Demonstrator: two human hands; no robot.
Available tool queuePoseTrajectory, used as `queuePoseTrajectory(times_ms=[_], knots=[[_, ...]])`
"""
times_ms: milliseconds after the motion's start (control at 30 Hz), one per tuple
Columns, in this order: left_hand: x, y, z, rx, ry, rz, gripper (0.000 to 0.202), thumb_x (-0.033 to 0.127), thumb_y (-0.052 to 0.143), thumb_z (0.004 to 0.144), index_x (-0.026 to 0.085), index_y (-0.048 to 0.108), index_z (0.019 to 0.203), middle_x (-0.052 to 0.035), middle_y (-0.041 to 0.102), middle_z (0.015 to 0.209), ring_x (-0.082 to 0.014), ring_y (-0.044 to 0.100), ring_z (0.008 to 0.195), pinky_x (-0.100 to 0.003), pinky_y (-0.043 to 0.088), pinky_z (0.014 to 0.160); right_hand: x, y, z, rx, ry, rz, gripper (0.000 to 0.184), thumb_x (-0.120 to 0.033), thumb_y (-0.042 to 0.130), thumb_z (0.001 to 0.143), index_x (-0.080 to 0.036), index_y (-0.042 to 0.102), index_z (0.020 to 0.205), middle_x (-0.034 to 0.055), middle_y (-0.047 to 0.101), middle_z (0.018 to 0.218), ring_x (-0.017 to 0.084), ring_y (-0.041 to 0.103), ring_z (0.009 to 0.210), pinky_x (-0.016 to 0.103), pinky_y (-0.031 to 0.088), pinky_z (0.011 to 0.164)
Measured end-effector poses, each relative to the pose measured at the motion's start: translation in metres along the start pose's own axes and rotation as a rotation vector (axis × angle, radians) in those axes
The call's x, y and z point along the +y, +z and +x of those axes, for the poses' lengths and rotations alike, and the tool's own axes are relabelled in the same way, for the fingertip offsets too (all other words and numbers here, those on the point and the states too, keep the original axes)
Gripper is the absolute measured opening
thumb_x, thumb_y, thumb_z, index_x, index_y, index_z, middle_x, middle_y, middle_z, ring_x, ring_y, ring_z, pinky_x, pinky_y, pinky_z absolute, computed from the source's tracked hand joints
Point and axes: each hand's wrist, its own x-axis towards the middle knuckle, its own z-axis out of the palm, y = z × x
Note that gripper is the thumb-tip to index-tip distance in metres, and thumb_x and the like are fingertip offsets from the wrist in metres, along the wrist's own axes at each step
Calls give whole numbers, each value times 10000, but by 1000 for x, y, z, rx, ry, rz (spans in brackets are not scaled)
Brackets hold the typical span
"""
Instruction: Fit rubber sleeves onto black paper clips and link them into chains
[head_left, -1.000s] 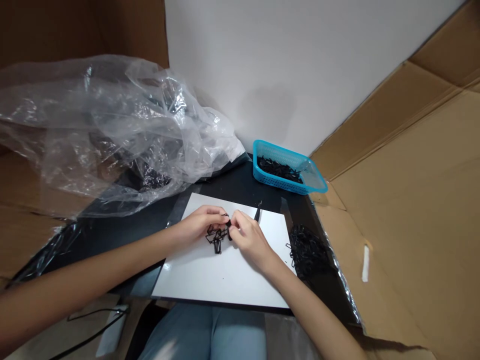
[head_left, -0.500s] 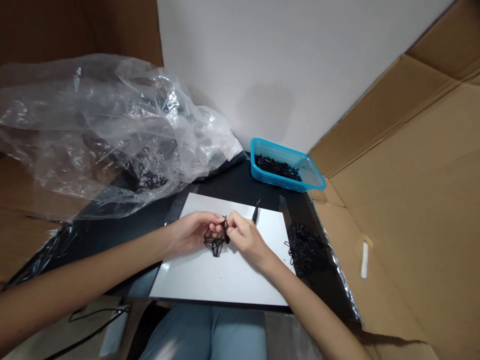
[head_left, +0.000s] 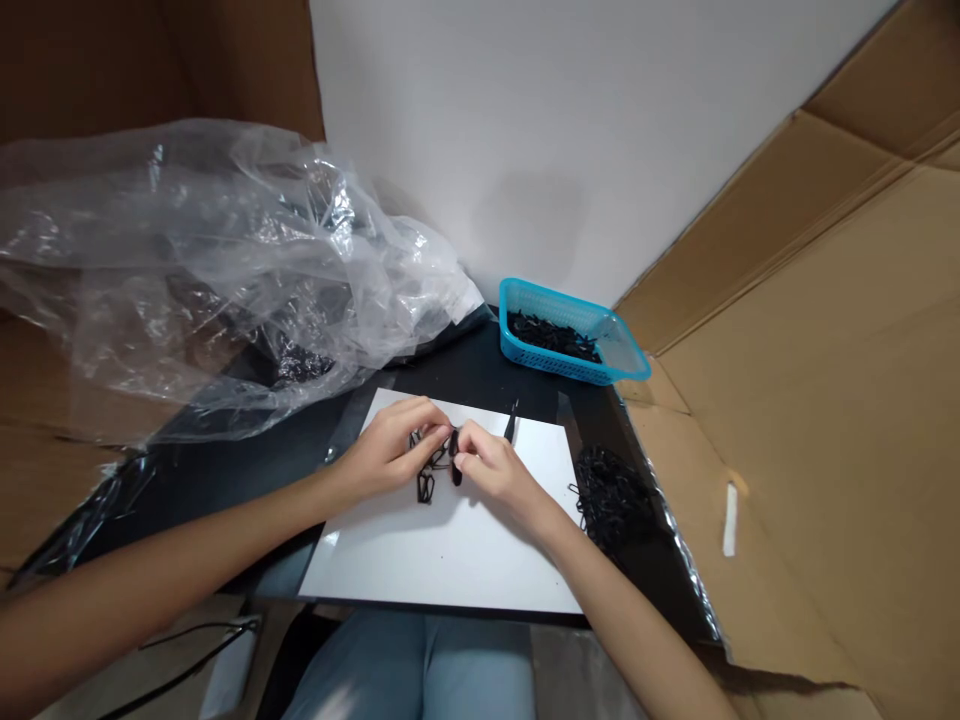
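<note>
Pinching the black clips [head_left: 426, 487] with left hand [head_left: 390, 452] and right hand [head_left: 491, 470] closed on them at the white sheet's [head_left: 450, 555] 12 o'clock, probably midway: blue basket [head_left: 628, 362] part-filled at 1 o'clock, loose pile [head_left: 611, 495] waiting at 3.

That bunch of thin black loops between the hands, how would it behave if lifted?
Probably light: the black loops are thin outlines, pinched by fingertips of the left hand and right hand alone. Likely to come up tangled, since they lie hooked together. They seem to keep their shape, so perhaps springy rather than limp.
</note>
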Motion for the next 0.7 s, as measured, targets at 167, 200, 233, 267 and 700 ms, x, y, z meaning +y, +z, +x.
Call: queuePoseTrajectory(times_ms=[167,200,233,267,700], knots=[[0,-1,0,-35,72,9,170,302,550,867,138,585,840,-20,581,734,-140,545,676,-241,415,638,4,1,2,9,4,16,158,-297,478,800,-212,398,694,-54,433,613,125,400,598,248,303,569],[0,-2,0,-48,85,26,166,295,545,870,136,583,839,-19,573,725,-138,539,670,-240,410,632,4,1,2,4,8,11,156,-299,480,798,-211,404,694,-54,429,609,125,400,596,247,304,566],[-1,-2,-1,-63,84,38,160,276,524,881,136,583,832,-16,567,711,-134,531,655,-235,402,617,5,0,2,-7,19,18,144,-293,474,798,-211,410,697,-54,435,608,125,407,595,245,310,562],[-2,-2,-1,-74,74,44,163,251,492,896,137,584,824,-16,566,702,-127,528,641,-229,395,602,5,-1,2,-21,34,32,127,-281,464,796,-211,416,703,-52,447,610,126,419,594,241,317,555],[-20,-15,11,136,-234,-170,231,335,558,827,133,632,744,-31,648,698,-143,581,648,-234,444,600,4,-24,0,23,66,-67,81,-193,444,739,-207,408,668,-41,451,612,123,419,589,233,300,547]])
